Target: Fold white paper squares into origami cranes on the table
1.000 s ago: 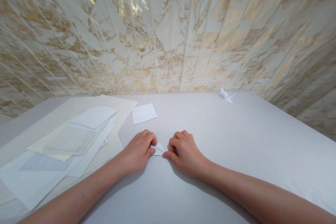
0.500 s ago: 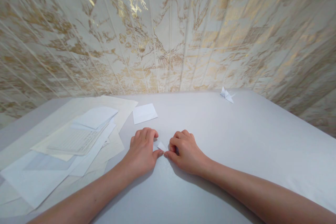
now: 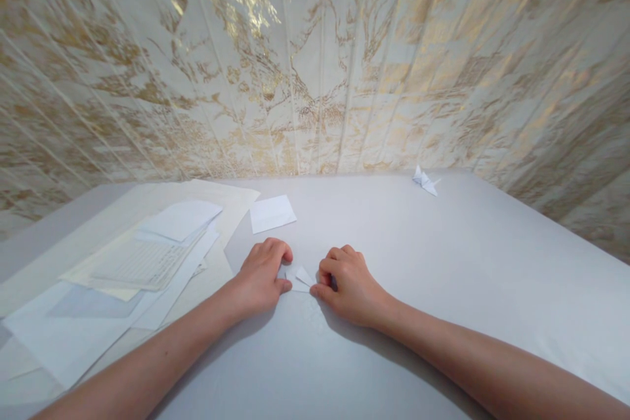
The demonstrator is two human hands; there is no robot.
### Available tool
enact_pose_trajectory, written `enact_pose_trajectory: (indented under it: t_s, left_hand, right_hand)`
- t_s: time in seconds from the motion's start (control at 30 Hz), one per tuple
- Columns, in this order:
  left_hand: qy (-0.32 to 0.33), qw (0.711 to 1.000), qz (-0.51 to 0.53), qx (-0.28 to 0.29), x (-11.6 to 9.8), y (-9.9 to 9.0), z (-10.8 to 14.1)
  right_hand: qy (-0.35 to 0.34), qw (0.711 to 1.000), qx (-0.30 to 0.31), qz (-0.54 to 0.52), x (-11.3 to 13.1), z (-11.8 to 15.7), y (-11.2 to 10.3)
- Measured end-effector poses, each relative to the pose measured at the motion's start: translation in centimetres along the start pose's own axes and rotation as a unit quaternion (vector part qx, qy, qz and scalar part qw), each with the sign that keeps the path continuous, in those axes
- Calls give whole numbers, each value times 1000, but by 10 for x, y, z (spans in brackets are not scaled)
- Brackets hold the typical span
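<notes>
A small folded piece of white paper [image 3: 299,278] lies on the table between my two hands. At its left edge is my left hand [image 3: 266,269], with thumb and forefinger curved apart and the thumb tip by the paper. My right hand [image 3: 343,281] has its fingers curled, and its thumb and forefinger pinch the paper's right corner. A narrow folded flap points toward the right thumb. The far side of the paper is partly hidden by the left fingers.
A white paper rectangle [image 3: 273,213] lies beyond my left hand. Stacked loose sheets and a lined, written page [image 3: 142,262] cover the table's left side. A folded paper crane [image 3: 425,181] stands at the back right. A gold-patterned curtain [image 3: 315,79] hangs behind the table [image 3: 443,262].
My left hand has moved left, its thumb now apart from the right thumb, leaving more of the folded paper in sight. My right hand has stayed at the right corner.
</notes>
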State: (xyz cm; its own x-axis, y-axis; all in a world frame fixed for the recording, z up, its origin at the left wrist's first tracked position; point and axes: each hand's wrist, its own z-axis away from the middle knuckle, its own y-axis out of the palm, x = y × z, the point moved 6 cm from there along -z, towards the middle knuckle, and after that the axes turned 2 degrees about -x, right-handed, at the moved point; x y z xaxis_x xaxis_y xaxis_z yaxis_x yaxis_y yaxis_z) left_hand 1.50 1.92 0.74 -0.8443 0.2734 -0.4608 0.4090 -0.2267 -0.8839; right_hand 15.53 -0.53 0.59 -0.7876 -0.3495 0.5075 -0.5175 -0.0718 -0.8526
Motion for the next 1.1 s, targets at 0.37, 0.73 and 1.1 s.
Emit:
enact_pose_trajectory:
  t_s: [0.37, 0.73, 1.1]
  left_hand:
    - [37, 987, -95, -121, -12, 9, 7]
    - [45, 995, -57, -73, -4, 8, 4]
    - [73, 994, 68, -46, -2, 3, 7]
  right_hand:
    - [-6, 1000, -4, 9, 0, -1, 2]
    - [-2, 1000, 7, -20, 1, -1, -2]
    - [-53, 998, -12, -19, 5, 6, -1]
